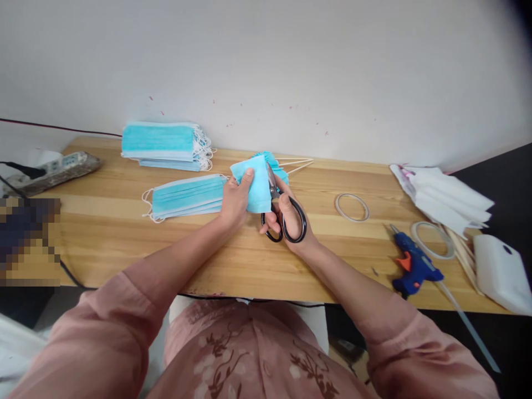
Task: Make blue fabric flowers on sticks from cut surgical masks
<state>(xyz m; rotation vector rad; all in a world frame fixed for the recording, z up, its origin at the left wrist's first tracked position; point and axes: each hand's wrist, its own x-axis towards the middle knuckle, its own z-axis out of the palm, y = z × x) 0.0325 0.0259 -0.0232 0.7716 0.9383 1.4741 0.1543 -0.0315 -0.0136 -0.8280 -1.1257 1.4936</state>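
My left hand (pixel 236 200) grips a folded piece of blue face mask fabric (pixel 260 185), its thumb lying on top. My right hand (pixel 296 219) holds black-handled scissors (pixel 273 192), with fingers through the loops and the blades at the right edge of the fabric. Beside my left hand a whole blue face mask (pixel 187 198) with white ear loops lies flat on the wooden table (pixel 199 266). Behind the hands are pleated blue pieces (pixel 266 158) with thin wooden sticks (pixel 297 162), partly hidden.
A stack of face masks (pixel 158 141) sits at the back left, near a power strip (pixel 68 163). On the right are tape rolls (pixel 352 207), a blue glue gun (pixel 411 266) with a glue stick, white sheets (pixel 446 191) and a white container (pixel 501 271). A wall stands behind.
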